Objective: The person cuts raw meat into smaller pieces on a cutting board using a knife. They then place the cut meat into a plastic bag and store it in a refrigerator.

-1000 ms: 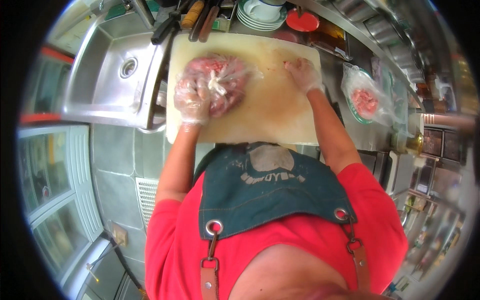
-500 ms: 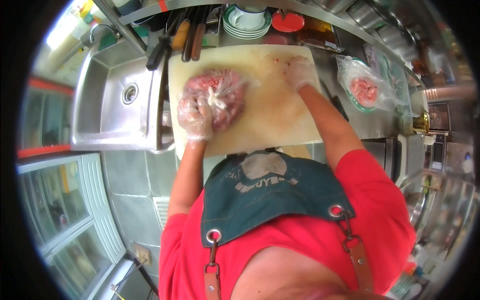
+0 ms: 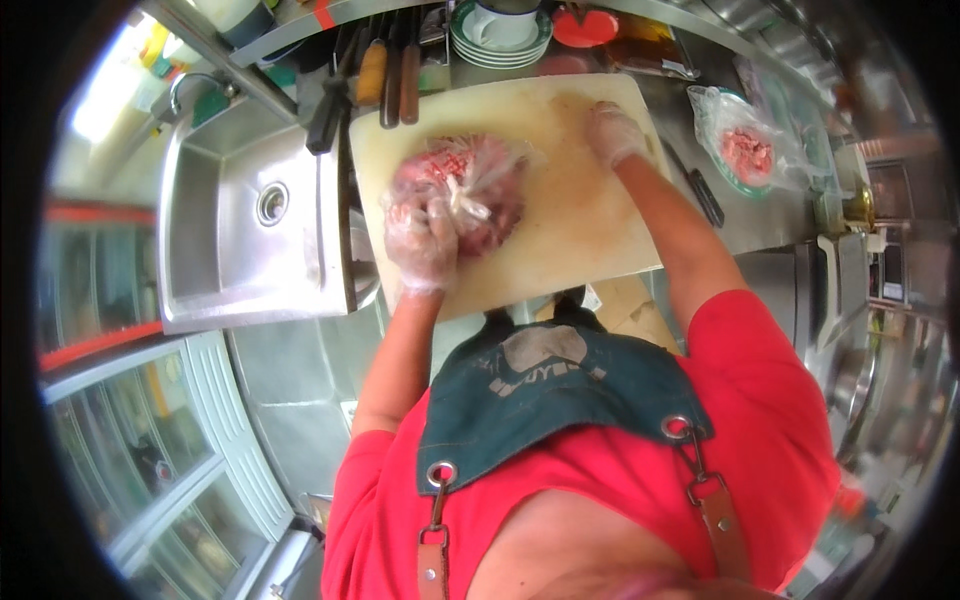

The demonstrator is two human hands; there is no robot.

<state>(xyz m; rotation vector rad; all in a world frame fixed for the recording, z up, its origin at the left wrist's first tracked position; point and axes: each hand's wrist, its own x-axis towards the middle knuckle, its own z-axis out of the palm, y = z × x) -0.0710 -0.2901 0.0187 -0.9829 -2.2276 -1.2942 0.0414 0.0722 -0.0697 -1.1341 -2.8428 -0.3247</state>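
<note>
Partly, left hand hides bagged meat.

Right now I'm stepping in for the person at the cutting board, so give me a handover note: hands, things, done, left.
Left hand: gloved, gripping the clear bag of raw meat by its twisted neck.
Right hand: gloved, resting on the cutting board, holding nothing.
Second bag of meat sits on a plate at the right; sink at the left.
Done: bag is on the board.
Left: bag not yet opened, meat not out.
</note>
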